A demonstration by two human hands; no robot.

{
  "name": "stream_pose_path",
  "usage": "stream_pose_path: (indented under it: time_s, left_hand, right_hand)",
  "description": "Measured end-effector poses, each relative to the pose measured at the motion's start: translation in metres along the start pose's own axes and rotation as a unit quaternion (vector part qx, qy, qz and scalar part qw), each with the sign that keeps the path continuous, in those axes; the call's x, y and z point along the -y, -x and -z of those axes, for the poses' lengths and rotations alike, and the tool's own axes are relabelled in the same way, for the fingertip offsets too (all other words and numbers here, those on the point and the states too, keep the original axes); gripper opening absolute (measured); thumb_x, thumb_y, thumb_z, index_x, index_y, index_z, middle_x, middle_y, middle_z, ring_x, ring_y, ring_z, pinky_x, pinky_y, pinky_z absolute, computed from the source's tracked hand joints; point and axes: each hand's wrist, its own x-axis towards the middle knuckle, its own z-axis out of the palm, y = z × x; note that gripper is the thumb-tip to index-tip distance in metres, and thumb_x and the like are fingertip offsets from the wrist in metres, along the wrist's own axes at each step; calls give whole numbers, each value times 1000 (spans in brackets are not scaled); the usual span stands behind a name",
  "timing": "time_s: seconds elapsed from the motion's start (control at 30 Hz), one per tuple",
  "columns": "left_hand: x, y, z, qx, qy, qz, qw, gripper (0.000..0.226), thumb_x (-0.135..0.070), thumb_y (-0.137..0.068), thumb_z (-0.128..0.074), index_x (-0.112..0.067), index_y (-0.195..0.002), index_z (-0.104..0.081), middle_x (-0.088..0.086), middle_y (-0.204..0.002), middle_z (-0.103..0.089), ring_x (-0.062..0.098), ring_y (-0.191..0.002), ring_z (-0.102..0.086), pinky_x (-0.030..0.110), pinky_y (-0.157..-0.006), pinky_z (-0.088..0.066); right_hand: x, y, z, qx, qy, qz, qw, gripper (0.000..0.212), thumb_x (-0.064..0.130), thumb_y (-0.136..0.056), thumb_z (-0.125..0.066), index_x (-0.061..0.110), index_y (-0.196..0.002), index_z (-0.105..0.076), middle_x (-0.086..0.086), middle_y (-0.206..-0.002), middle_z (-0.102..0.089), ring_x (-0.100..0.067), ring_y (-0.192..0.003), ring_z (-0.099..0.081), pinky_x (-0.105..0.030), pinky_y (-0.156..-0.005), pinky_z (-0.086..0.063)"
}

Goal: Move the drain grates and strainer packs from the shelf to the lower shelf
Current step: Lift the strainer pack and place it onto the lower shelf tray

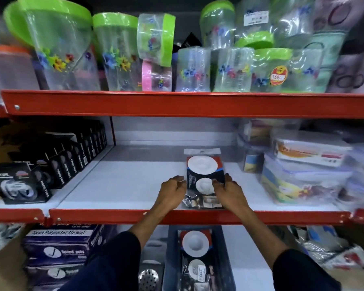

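A strainer pack (204,171) with two white round strainers on a dark card lies on the white middle shelf (118,185). My left hand (171,193) touches its left edge with fingers curled. My right hand (227,191) grips its right edge, fingers over the card. On the lower shelf (250,248) another strainer pack (195,255) lies in a dark tray. Left of that tray a round perforated metal drain grate (148,279) rests in a pack.
Black boxed goods (51,164) line the middle shelf's left side; wrapped plastic containers (303,171) crowd its right. Green-lidded jars (122,51) fill the top shelf. Red shelf rails (177,216) cross the front. Dark thread boxes (57,248) sit at lower left.
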Motion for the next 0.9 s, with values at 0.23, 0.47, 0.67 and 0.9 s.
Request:
stream_pose_path:
  time_s: [0.23,0.47,0.67,0.9]
  left_hand:
    - [-17,-5,-1,-88,87,23,992,24,-11,-88,-67,-6,-111,-73,11,-113,-75,19,-100,-69,20,-94,-47]
    - [-21,26,27,-44,269,62,960,26,2,-79,-74,-7,-104,-71,8,-89,-76,17,-74,-70,25,-63,-56]
    - [8,69,33,93,253,139,953,30,10,-71,-77,-7,-95,-72,8,-77,-77,19,-65,-72,27,-58,-62]
    - [59,108,-6,148,196,209,946,18,11,-72,-78,-3,-81,-70,13,-72,-76,22,-64,-73,33,-66,-64]
  right_hand:
    - [0,2,30,-86,-66,22,994,26,28,-98,-54,7,-104,-68,-16,-111,-74,-36,-106,-67,-34,-78,-49]
    - [-21,16,52,-56,-330,24,942,22,7,-85,-76,20,-103,-73,-6,-99,-79,-19,-83,-75,-34,-68,-61]
    - [-77,52,38,208,-354,31,911,40,-4,-75,-79,9,-111,-68,-10,-100,-75,-21,-88,-72,-45,-78,-61]
    - [-128,79,-2,331,-272,-20,903,37,2,-70,-76,11,-106,-76,-10,-95,-77,-24,-86,-74,-39,-77,-62]
